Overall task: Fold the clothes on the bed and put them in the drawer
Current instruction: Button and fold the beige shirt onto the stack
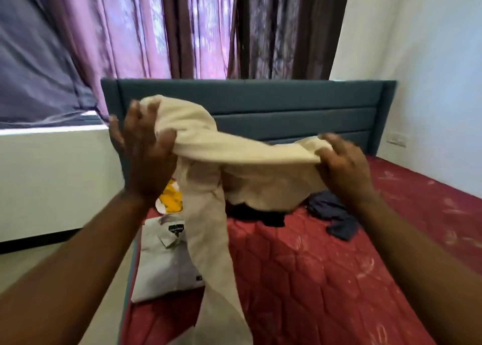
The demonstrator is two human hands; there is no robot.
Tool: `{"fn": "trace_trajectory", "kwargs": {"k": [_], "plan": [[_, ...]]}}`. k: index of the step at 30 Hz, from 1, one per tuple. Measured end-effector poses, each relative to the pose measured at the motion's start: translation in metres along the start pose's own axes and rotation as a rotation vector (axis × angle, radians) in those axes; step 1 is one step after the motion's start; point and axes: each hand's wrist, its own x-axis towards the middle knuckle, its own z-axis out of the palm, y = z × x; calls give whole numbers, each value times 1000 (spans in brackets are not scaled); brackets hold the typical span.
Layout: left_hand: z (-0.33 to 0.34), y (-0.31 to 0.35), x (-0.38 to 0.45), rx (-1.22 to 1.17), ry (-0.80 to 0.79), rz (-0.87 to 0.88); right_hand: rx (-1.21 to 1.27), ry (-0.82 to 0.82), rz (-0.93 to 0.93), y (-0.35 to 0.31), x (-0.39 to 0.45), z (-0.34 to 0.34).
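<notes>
At center frame, above a red quilted mattress [313, 266], a cream garment [221, 146] stretches between two raised hands: the left hand [146, 159], fingers curled, bunches one end; the right hand [344, 164] pinches the other. One length dangles toward a folded grey shirt [164, 261].
</notes>
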Motion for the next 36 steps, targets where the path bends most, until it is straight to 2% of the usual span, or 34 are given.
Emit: {"fn": "trace_trajectory", "kwargs": {"k": [1,2,3,4,5,6,7,8,9,13,14,16,18,20,22,24,26,28,31,33,36], "plan": [[-11,1,-36,14,-180,112,37,-165,-13,-7,-35,5],[-26,7,-81,-27,-502,150,91,-464,32,-22,-80,4],[-32,12,-121,-45,-923,123,56,-856,97,-36,-119,7],[-51,23,-167,-6,-1411,38,-24,-1239,105,-52,-173,5],[-63,33,-203,31,-1764,-24,-52,-1514,133,-64,-214,6],[-77,44,-236,32,-1982,-28,1,-1710,207,-79,-249,2],[-90,57,-262,14,-2079,-53,90,-1822,284,-94,-274,-2],[-96,69,-271,-20,-2076,-121,204,-1803,348,-106,-290,0],[-106,80,-282,-59,-2030,-116,280,-1767,385,-121,-300,-3],[-104,98,-282,-250,-1637,148,467,-1587,427,-148,-306,-2],[-96,98,-281,-295,-1588,187,496,-1538,448,-148,-305,1],[-81,93,-282,-408,-1583,222,545,-1435,496,-146,-303,10],[-69,93,-282,-557,-1656,33,567,-1392,533,-142,-302,22],[-56,87,-289,-574,-1767,-125,567,-1372,570,-139,-303,34],[-44,76,-303,-575,-1734,-243,564,-1331,628,-137,-307,47],[-36,65,-319,-554,-1705,-228,514,-1286,660,-134,-311,61],[-32,60,-328,-407,-1782,-140,382,-1304,722,-128,-317,72],[-28,59,-330,-195,-1834,40,260,-1315,905,-117,-321,80],[-22,60,-327,-62,-1738,160,253,-1254,1006,-102,-323,85],[-18,56,-317,-50,-1684,163,310,-1112,1056,-91,-313,83],[-4,37,-280,-26,-1530,65,639,-717,1377,-60,-268,75]]}}
